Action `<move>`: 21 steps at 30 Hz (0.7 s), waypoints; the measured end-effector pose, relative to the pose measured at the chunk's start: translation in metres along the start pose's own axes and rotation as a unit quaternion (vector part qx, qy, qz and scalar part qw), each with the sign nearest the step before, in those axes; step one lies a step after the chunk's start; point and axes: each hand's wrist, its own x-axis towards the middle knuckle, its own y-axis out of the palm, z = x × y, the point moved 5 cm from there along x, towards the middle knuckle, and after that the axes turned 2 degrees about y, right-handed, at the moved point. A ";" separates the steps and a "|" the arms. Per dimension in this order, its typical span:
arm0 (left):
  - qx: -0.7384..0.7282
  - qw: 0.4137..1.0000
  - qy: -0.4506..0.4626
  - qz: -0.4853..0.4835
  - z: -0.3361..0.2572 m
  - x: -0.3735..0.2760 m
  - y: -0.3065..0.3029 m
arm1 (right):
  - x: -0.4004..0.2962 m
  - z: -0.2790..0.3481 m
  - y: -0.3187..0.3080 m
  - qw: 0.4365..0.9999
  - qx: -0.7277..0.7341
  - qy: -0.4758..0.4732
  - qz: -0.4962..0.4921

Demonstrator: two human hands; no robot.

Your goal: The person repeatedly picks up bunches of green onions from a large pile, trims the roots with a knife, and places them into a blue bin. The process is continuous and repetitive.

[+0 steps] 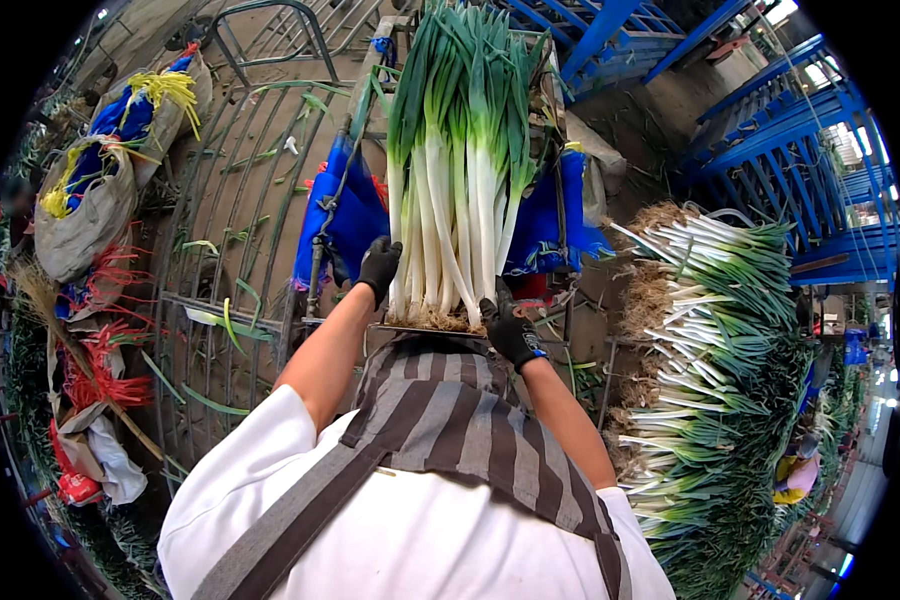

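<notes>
A thick bundle of long green onions [461, 172] lies in a metal-framed stand [313, 277] in front of me. Its green leaves point away, and the white stalks end in trimmed, brownish roots at a plate edge close to my apron. My left hand [379, 271], in a black glove, rests against the bundle's left side near the lower stalks. At the lower right, my black-gloved right hand [511, 330] touches the stalk bases, its thumb toward the roots. How far the fingers of either hand close around stalks is hidden. Blue cloth [349, 202] hangs on both sides of the stand.
On the right, a long pile of rooted green onions [690, 375] runs beside me. Blue slatted racks [780, 165] stand beyond it. Metal bars [217, 225] with leaf scraps lie left, near sacks [82, 217] with yellow ties, red strands [109, 367] and a broom [82, 360].
</notes>
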 end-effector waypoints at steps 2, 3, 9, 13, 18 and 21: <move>0.070 0.995 0.045 0.053 -0.007 0.001 -0.002 | 0.000 -0.004 0.002 1.000 0.016 -0.020 -0.003; 0.047 0.997 0.050 0.047 -0.014 -0.004 -0.006 | 0.004 0.000 -0.004 0.999 0.016 -0.029 -0.001; -0.069 0.990 0.119 0.003 -0.105 -0.031 -0.033 | 0.057 0.033 -0.072 0.995 0.080 -0.035 -0.039; -0.063 0.976 0.207 -0.012 -0.168 -0.043 -0.055 | 0.087 0.067 -0.083 0.997 0.037 -0.041 -0.054; -0.082 0.959 0.268 0.033 -0.200 -0.065 -0.011 | 0.067 0.002 0.016 0.984 -0.169 0.034 0.047; -0.082 0.952 0.295 0.006 -0.194 -0.065 -0.019 | 0.030 -0.003 0.044 0.988 -0.059 0.101 0.100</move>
